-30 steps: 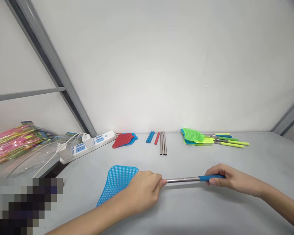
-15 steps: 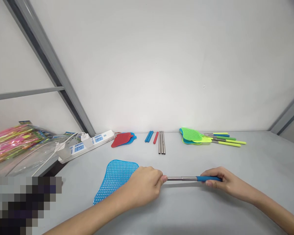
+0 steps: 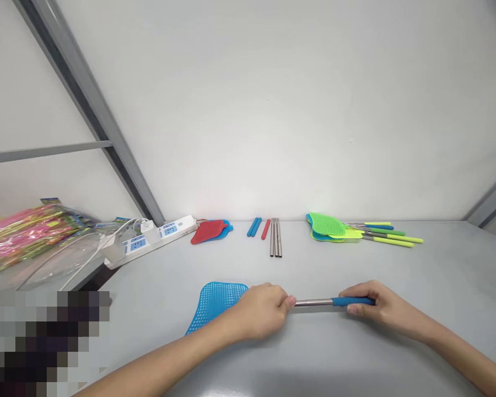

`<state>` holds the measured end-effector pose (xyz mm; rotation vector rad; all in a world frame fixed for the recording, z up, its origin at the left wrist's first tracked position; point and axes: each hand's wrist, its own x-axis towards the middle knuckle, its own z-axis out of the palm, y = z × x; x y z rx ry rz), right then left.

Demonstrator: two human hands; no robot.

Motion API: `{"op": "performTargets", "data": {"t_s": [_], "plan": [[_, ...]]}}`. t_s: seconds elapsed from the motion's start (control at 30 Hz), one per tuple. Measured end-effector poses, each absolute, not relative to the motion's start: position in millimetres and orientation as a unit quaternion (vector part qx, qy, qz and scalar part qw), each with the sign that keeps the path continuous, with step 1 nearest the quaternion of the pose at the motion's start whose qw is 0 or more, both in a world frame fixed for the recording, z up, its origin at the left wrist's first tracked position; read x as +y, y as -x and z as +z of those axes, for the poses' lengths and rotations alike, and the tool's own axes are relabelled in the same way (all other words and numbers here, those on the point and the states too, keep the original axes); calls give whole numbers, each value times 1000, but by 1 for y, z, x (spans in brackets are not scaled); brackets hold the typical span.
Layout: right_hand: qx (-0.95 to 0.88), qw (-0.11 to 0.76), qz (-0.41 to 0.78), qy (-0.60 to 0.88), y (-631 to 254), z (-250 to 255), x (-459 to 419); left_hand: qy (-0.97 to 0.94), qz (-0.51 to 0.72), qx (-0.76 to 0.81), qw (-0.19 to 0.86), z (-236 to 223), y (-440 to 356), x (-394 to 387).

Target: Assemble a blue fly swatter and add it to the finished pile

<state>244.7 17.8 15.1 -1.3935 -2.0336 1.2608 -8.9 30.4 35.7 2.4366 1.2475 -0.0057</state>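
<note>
A blue fly swatter lies across the front of the table, its perforated blue head [image 3: 220, 300] to the left and its metal rod [image 3: 314, 302] running right into a blue grip [image 3: 351, 301]. My left hand [image 3: 264, 310] is closed around the rod by the head and hides the joint between them. At the other end, my right hand [image 3: 376, 303] is closed on the blue grip, thumb below and fingers over the top. A short stretch of bare rod shows between the hands.
Along the back lie red and blue swatter heads [image 3: 209, 231], blue grips [image 3: 254, 227], a red grip [image 3: 265, 229], metal rods [image 3: 276, 238] and a pile of swatters [image 3: 328, 226]. Left are a power strip [image 3: 157, 240] with cables and plastic-wrapped colourful goods [image 3: 25, 231].
My left hand and the swatter head have moved right, toward my right hand. Less rod now shows between the hands. The right hand stays on the grip, and the view has shifted slightly.
</note>
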Motion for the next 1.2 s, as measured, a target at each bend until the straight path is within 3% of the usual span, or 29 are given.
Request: {"op": "performTargets", "data": {"t_s": [0.17,0.67,1.03,1.2], "plan": [[-708,189,459,503,-245,12,16,-876,9,440,196,33,4,31],[-600,213,564,526,-252,14,15,-917,80,390,30,27,3,33],[-448,367,640,505,-257,3,29,-913,139,381,-47,27,4,44],[-436,386,648,491,-247,4,41,-911,139,384,-58,26,11,51]]}}
